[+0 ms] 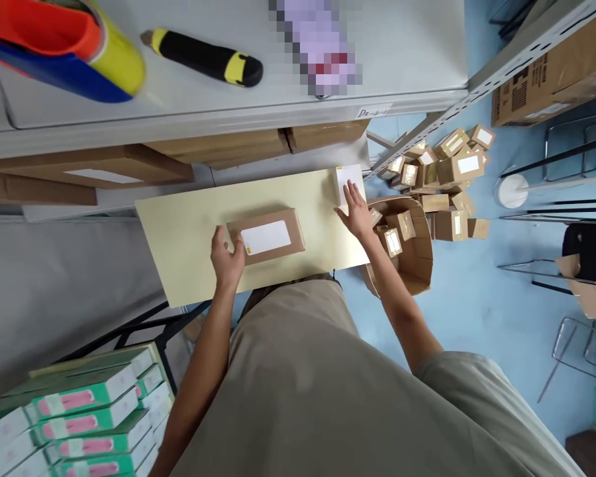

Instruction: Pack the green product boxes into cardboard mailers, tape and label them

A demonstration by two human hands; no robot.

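Observation:
A small brown cardboard box [271,233] with a white label on top lies on a pale yellow board [189,232]. My left hand [226,260] grips the box's left end, fingers curled round its edge. My right hand [356,211] lies flat with fingers spread at the board's right end, fingertips on a stack of white labels [346,177].
An open carton [412,255] with several small labelled boxes stands right of the board, and more such boxes [451,179] are piled on the blue floor. A shelf above holds a black-yellow utility knife [206,58] and a tape dispenser [59,46]. Green-pink packs [84,414] sit lower left.

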